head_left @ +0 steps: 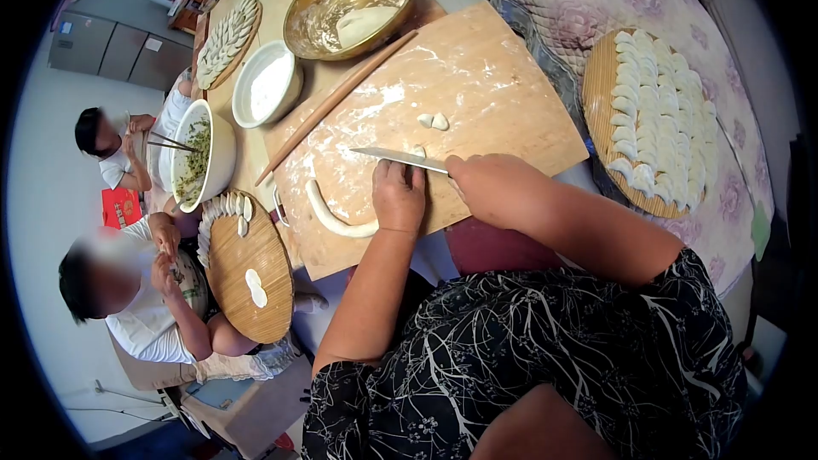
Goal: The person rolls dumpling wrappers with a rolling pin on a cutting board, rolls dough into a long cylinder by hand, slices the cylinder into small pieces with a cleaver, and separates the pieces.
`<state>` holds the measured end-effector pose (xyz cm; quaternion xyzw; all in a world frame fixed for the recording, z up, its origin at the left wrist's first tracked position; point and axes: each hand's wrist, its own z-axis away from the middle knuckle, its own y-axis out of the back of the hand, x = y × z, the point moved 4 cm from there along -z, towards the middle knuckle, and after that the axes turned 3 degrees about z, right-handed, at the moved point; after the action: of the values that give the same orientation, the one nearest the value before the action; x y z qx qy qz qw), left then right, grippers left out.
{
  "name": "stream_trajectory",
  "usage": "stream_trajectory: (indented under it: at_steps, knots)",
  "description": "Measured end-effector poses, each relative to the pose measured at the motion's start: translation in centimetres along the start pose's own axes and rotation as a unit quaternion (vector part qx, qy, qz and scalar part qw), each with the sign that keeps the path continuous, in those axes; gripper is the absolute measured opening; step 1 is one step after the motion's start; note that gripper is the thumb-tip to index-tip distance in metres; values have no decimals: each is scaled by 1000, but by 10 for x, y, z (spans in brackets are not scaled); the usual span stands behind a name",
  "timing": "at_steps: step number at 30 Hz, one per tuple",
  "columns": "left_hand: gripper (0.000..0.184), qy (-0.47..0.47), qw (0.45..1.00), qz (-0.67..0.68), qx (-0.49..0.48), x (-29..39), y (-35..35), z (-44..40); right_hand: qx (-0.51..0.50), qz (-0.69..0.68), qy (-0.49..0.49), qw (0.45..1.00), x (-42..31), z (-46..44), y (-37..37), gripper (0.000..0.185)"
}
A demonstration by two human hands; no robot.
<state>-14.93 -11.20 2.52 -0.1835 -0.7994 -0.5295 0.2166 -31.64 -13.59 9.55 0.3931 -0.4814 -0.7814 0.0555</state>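
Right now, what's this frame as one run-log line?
right hand: grips knife | left hand: over dough rope, beside knife | board: small dough pieces beyond knife, rolling pin along edge

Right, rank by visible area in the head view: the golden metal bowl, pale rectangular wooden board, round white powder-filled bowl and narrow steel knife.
1. Wooden board
2. Golden bowl
3. Powder-filled white bowl
4. Steel knife
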Motion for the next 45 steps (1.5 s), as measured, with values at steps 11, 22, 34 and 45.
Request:
stream_trajectory:
  at_steps: [11,22,34,45]
  knots:
    - [24,72,997,34,1,-9,8,10,67,-26,-22,997,11,-9,-15,22]
    - [19,155,984,83,1,-28,4,12,49,24,42,998,0,9,-20,18]
    - [20,63,998,27,1,-7,20,11,-11,41,21,999,-12,-47,-15,19]
    - [21,-2,1000,-23,9,-9,9,1,80,-7,32,996,-6,-4,-9,19]
